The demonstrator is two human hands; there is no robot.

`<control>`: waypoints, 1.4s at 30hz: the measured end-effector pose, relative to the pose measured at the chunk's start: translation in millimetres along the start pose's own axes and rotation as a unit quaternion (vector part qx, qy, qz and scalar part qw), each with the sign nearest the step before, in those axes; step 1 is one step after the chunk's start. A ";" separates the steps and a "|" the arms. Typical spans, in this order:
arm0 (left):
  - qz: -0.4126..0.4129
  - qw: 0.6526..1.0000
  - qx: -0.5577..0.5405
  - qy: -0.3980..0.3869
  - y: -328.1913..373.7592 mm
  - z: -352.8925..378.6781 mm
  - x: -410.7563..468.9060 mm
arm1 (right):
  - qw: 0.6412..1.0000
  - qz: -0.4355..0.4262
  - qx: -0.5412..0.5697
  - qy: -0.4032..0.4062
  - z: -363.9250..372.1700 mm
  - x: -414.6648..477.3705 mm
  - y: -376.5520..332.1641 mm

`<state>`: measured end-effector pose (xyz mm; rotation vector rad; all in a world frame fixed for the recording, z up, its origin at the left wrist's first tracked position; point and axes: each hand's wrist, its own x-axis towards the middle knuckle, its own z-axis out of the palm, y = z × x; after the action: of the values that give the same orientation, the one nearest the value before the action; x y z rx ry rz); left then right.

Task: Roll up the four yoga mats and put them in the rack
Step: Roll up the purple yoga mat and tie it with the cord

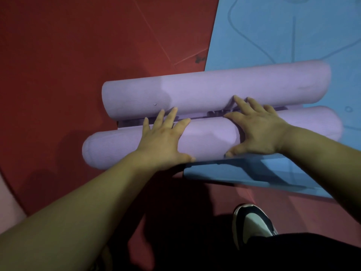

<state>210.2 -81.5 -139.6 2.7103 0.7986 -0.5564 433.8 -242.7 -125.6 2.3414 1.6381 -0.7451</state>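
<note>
A purple yoga mat [211,89] lies across the middle of the view, rolled from both ends into two parallel rolls with a narrow flat strip between them. My left hand [164,139] rests flat on the near roll [109,149], fingers spread and reaching the gap. My right hand [254,130] presses on the same near roll further right, fingers straight, fingertips touching the far roll. A blue yoga mat [283,36] with printed lines lies unrolled beneath the purple one, at the right. No rack is in view.
Red floor matting [78,45] covers the left and the foreground. My shoe [252,222] and a dark trouser leg [293,253] are at the bottom right, close to the blue mat's near edge. A pale pink patch [7,202] shows at the far left.
</note>
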 end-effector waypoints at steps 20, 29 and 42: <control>0.000 0.999 0.023 0.027 -0.2 1.1 6.9 | 1.000 0.023 -0.007 -0.002 -11.0 16.9 -0.2; 0.001 1.000 0.006 -0.012 -7.3 -11.6 21.6 | 0.998 0.017 -0.039 0.037 -6.4 13.0 -4.5; -0.003 0.999 0.028 0.028 -4.2 -6.6 23.0 | 0.997 0.020 -0.064 0.029 -12.5 15.2 -5.9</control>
<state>227.6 -65.2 -144.1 2.7878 0.8171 -0.5126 436.0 -222.7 -121.8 2.3190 1.6056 -0.5514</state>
